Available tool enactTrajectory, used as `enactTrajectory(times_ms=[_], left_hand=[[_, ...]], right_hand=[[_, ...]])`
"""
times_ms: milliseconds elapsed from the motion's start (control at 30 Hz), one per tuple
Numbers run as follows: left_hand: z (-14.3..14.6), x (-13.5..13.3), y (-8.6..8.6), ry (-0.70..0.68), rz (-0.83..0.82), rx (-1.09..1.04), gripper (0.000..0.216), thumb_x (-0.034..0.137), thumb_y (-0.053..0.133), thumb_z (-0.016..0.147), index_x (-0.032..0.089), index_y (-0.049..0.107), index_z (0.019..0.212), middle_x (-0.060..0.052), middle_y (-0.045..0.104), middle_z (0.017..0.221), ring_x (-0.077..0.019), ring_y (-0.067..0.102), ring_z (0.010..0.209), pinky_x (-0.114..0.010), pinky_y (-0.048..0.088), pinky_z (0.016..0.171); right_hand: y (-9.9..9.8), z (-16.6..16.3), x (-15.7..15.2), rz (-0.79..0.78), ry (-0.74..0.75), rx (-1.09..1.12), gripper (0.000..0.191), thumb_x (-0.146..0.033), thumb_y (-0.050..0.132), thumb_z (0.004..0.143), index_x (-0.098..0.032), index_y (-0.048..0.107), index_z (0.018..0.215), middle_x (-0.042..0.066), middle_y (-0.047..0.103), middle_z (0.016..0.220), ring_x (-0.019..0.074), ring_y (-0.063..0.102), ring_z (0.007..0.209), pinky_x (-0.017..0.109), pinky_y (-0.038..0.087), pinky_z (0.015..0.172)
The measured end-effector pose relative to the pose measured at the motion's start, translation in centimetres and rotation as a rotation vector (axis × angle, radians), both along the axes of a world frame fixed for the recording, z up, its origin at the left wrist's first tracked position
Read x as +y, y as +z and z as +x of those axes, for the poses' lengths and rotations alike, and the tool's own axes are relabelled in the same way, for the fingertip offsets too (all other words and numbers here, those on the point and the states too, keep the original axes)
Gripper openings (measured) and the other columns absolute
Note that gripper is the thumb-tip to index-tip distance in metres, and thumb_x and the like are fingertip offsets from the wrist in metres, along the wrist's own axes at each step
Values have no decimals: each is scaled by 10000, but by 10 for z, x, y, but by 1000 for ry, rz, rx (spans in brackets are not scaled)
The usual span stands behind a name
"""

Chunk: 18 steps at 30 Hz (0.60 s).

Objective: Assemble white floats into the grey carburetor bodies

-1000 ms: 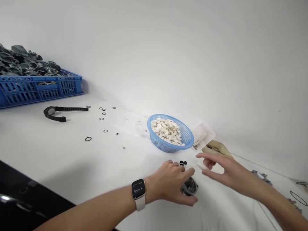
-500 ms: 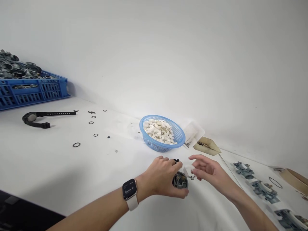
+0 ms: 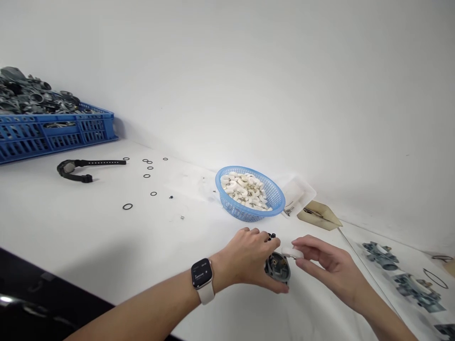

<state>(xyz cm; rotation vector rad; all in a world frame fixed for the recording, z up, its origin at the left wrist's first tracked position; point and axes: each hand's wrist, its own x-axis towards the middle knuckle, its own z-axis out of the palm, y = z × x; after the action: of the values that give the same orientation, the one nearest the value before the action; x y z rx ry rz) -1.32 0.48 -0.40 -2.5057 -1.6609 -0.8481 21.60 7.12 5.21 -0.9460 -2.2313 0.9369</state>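
Note:
My left hand [image 3: 250, 259], a smartwatch on its wrist, is closed round a grey metal carburetor body [image 3: 279, 268]. The body's open round cavity faces up and shows brass parts inside; my fingers hide its left side. Between the thumb and fingers of my right hand [image 3: 329, 265] is a white plastic carburetor float [image 3: 292, 253]. The float is just above the right edge of the carburetor; I cannot tell if they touch. Beyond both hands stands a blue round basket [image 3: 241, 213] filled with similar white floats and small metal pieces.
A blue crate [image 3: 81, 137] heaped with carburetor parts stands far left. Near it lie a black-strapped watch [image 3: 73, 166] and several black rubber rings [image 3: 127, 206]. A clear tray [image 3: 305, 189] and yellowish holder [image 3: 318, 217] sit behind the basket. More carburetors [image 3: 380, 255] line the right.
The float has turned in my right fingers, from showing its broad face and metal tab to lying nearly flat. The whole view has shifted, so things appear further right.

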Motion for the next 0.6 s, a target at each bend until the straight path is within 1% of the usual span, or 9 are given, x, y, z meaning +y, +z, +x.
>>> enactTrajectory(times_ms=[100, 167, 233, 300, 400, 500, 600], left_hand=[[-4, 4, -2, -34, -22, -4, 822, 921, 702, 693, 212, 666, 1107, -41, 670, 804, -262, 687, 698, -335, 462, 599], [-9, 6, 0, -83, -52, -23, 842, 906, 721, 701, 222, 667, 1189, -46, 688, 843, -257, 691, 720, -323, 456, 603], [-17, 6, 5, -127, -108, -49, 856, 858, 761, 718, 246, 645, 1304, -59, 719, 941, -267, 713, 800, -317, 474, 639], [-28, 5, 12, -142, -190, -83, 855, 790, 798, 745, 280, 605, 1404, -69, 734, 1074, -284, 730, 917, -322, 506, 707], [-38, 3, 19, -145, -309, -145, 857, 721, 823, 761, 331, 561, 1477, -70, 711, 1247, -308, 723, 1072, -350, 539, 811], [-35, 1, 17, -153, -341, -202, 930, 742, 836, 712, 327, 548, 1493, -75, 693, 1305, -328, 714, 1121, -387, 557, 880], [-21, -1, 8, -134, -278, -214, 1004, 755, 849, 678, 295, 529, 1511, -99, 664, 1335, -345, 700, 1140, -415, 560, 927]], right_hand=[[-4, 1, 1, -47, -65, 53, 462, -610, 817, 826, -238, 783, 1096, 101, 774, 1136, 305, 732, 1043, 407, 643, 903], [-5, 2, 2, -54, -91, 67, 479, -622, 822, 812, -237, 781, 1093, 102, 772, 1131, 305, 724, 1043, 398, 639, 881], [-6, 4, 4, -52, -112, 88, 479, -623, 822, 813, -237, 778, 1093, 100, 770, 1129, 302, 719, 1043, 387, 633, 869], [-5, 8, 6, -50, -119, 108, 461, -613, 819, 825, -240, 776, 1093, 96, 768, 1131, 292, 720, 1033, 373, 626, 864], [-5, 12, 10, -55, -78, 103, 440, -588, 825, 835, -236, 779, 1095, 98, 766, 1130, 285, 725, 1012, 368, 630, 864], [-5, 14, 10, -21, -64, 90, 421, -582, 806, 858, -241, 780, 1105, 102, 763, 1157, 287, 727, 1019, 376, 642, 877], [-4, 14, 7, 71, -11, 17, 324, -538, 761, 913, -273, 776, 1099, 84, 763, 1134, 260, 729, 970, 361, 652, 853]])
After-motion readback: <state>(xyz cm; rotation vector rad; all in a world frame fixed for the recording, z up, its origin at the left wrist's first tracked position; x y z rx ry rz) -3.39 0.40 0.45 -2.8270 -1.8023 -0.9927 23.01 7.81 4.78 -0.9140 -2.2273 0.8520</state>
